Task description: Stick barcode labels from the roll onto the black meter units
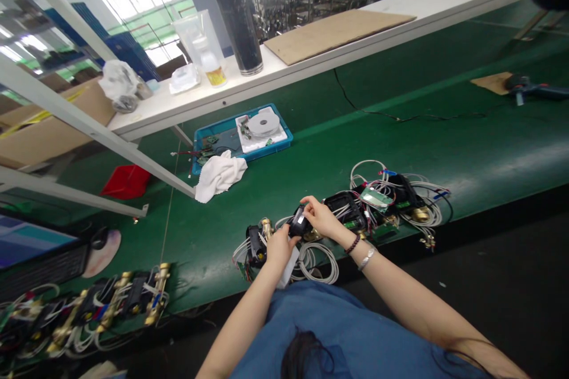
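Note:
Both of my hands meet over a small black component (299, 222) with a white label, at the front edge of the green belt (400, 130). My left hand (279, 247) grips it from below with fingers curled. My right hand (320, 217) pinches its top from the right; a dark bead bracelet and a silver bangle sit on that wrist. Just left of my hands lies a wired black assembly with a brass fitting (256, 243). White cable loops (317, 260) lie under my wrists. To the right sits another wired assembly with a green circuit board (377, 197).
A white cloth (219, 174) and a blue tray (242, 133) with a tape roll lie farther back. A red bin (126, 182) is at left. More brass-and-wire assemblies (111, 302) line the lower left. A white shelf (311, 59) carries a black flask (237, 12) and cardboard.

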Demonstrator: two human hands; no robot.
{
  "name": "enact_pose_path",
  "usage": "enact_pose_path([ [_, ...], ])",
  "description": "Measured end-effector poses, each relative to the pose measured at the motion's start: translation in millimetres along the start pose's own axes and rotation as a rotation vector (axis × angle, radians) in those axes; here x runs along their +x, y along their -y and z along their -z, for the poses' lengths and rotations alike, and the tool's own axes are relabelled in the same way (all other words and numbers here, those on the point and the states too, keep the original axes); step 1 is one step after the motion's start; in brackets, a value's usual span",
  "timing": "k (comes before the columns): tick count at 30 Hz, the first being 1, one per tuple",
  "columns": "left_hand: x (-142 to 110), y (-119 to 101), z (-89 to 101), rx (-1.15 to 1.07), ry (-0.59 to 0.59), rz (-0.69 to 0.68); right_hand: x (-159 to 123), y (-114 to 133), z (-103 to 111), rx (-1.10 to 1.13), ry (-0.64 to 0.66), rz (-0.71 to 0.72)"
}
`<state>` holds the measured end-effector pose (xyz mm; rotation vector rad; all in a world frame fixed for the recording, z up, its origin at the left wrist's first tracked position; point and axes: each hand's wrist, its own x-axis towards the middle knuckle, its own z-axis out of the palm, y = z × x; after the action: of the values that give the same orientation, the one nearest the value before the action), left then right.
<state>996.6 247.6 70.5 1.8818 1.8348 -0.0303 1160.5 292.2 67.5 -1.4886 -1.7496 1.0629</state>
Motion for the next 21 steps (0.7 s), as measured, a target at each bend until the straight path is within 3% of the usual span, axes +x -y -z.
enact_pose_path([
  [10, -2.3, 0.1, -0.2, -0.064, 0.007, 0.015, -5.7, 4.9, 0.6, -0.123, 0.016, 0.048],
  [13, -7.0, -0.5, -0.1, -0.127, 0.013, 0.012, 1.7, -3.8, 3.9, -0.092, 0.122, 0.05],
  [17, -27.4, 3.6, 5.6, -0.278, -0.001, 0.018, 5.9, -15.8, 13.4, -0.025, 0.267, 0.06],
  [21, -61.8, 14.9, 17.1, -0.517, -0.107, 0.108, -4.5, -23.5, 18.0, -0.002, 0.191, 0.074],
])
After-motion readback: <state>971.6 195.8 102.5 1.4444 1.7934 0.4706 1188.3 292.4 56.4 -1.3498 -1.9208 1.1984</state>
